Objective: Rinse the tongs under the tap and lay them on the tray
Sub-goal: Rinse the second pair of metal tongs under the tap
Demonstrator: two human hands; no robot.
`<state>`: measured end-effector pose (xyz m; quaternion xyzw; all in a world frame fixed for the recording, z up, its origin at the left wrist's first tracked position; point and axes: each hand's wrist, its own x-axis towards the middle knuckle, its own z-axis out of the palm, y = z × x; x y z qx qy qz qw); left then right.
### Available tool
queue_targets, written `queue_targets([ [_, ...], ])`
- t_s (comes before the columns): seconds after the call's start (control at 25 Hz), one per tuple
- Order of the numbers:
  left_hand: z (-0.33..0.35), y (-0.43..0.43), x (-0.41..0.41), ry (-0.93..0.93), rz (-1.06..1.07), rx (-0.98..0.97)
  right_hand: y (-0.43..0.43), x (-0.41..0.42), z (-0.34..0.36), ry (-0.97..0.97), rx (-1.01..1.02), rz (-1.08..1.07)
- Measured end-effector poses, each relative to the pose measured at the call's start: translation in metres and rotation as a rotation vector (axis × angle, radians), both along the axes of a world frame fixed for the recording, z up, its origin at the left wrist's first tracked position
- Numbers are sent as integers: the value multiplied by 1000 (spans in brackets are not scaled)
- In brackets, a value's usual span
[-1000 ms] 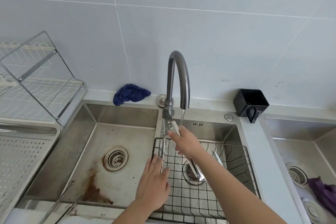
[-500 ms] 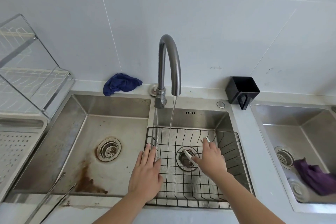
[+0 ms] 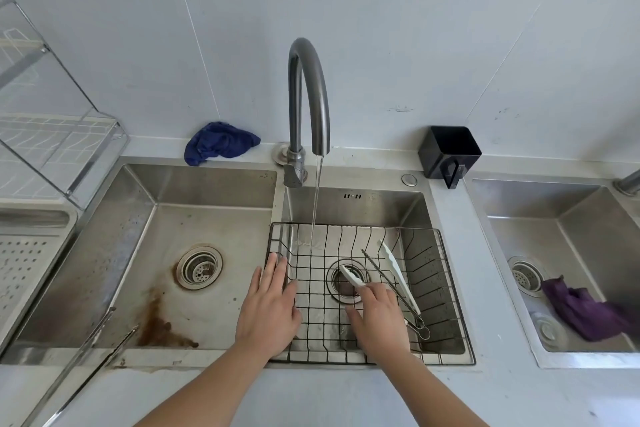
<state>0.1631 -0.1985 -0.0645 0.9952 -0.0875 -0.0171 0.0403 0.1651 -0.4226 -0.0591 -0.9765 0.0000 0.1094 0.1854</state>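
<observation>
Tongs [image 3: 351,277] have settled onto tray [image 3: 446,291], right hand [image 3: 377,319] gripping, left hand [image 3: 268,312] flat.

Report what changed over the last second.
The right hand brought the tongs down from under the tap into the wire basket, where they now lie spread. Its fingers cover one arm, grip unclear. The left hand stayed flat on the basket's edge, and the water keeps running.
</observation>
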Motion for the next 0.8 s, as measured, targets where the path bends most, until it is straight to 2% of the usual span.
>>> queue_targets([
  [0.28,-2,-1,0,-11,5,7,2,-3,-3,0,-50,55],
  [0.44,7,0,-5,-17,34,-52,4,-5,-2,-17,-101,80],
  [0.6,21,32,-30,-116,177,-153,5,-7,-4,-25,-161,108],
  [0.8,43,108,-64,-189,407,-47,1,-7,-12,-59,-135,112],
])
